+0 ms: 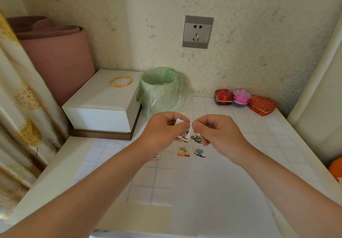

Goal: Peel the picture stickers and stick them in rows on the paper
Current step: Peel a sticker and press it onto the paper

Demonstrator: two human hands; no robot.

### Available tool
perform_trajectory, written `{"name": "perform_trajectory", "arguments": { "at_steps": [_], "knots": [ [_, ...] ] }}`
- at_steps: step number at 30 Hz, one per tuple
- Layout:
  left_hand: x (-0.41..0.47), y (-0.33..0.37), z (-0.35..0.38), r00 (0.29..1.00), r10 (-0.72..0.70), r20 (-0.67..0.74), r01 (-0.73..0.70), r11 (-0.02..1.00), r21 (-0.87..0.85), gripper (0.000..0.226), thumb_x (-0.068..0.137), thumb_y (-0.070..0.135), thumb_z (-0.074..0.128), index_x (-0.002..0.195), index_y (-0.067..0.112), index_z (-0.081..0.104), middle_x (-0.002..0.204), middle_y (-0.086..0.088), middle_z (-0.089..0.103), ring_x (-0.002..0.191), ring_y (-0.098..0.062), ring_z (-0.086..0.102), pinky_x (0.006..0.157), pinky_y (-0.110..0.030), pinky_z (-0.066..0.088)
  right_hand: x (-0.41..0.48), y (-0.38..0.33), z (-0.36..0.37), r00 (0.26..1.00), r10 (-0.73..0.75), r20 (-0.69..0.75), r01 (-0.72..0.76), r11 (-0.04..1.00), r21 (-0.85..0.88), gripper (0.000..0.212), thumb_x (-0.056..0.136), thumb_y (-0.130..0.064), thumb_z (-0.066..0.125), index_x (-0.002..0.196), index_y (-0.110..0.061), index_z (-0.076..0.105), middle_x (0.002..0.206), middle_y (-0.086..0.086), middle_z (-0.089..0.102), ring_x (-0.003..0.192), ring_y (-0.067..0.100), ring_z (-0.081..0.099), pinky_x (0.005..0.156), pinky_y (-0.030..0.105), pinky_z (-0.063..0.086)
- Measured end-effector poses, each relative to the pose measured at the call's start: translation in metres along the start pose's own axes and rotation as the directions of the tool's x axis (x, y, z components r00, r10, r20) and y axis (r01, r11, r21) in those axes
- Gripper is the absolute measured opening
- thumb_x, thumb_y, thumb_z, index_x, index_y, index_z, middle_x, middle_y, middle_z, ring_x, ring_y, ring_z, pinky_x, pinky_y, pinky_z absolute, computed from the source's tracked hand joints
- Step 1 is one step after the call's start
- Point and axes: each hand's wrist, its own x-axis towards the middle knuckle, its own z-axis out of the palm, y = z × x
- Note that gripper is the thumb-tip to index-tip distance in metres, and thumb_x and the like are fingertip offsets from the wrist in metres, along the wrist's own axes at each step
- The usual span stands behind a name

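My left hand (162, 128) pinches a small picture sticker (182, 126) on its white backing, held above the table. My right hand (216, 128) pinches the sticker's right edge, its fingers curled. Below the hands a sheet of white paper (212, 191) lies on the table. Several cartoon stickers are stuck on it in rows, among them a bee sticker (183, 151), a mouse sticker (199, 152) and a striped sticker (196, 138). Another sticker is partly hidden under my left hand. A corner of a further sticker piece (157, 156) shows beside my left wrist.
A green-lined bin (162, 91) stands at the back centre beside a white box (103, 104) with gold bangles (120, 81). Three small gift boxes (244, 99) sit at the back right. A pink roll (59, 56) and a curtain (20, 108) are at the left.
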Motion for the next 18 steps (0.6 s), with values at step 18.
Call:
{"name": "perform_trajectory", "arguments": {
  "at_steps": [18],
  "knots": [
    [-0.0040, 0.0039, -0.0012, 1.000, 0.020, 0.024, -0.020, 1.000, 0.018, 0.009, 0.088, 0.009, 0.069, 0.095, 0.011, 0.075, 0.085, -0.010, 0.075, 0.071, -0.008, 0.066, 0.063, -0.017, 0.055, -0.0019, -0.0028, -0.0025, 0.999, 0.000, 0.039, 0.000, 1.000, -0.007, 0.020, 0.094, -0.018, 0.065, 0.078, -0.015, 0.075, 0.057, 0.003, 0.063, 0.053, 0.018, 0.055, 0.061, 0.034, 0.049]
  ]
}}
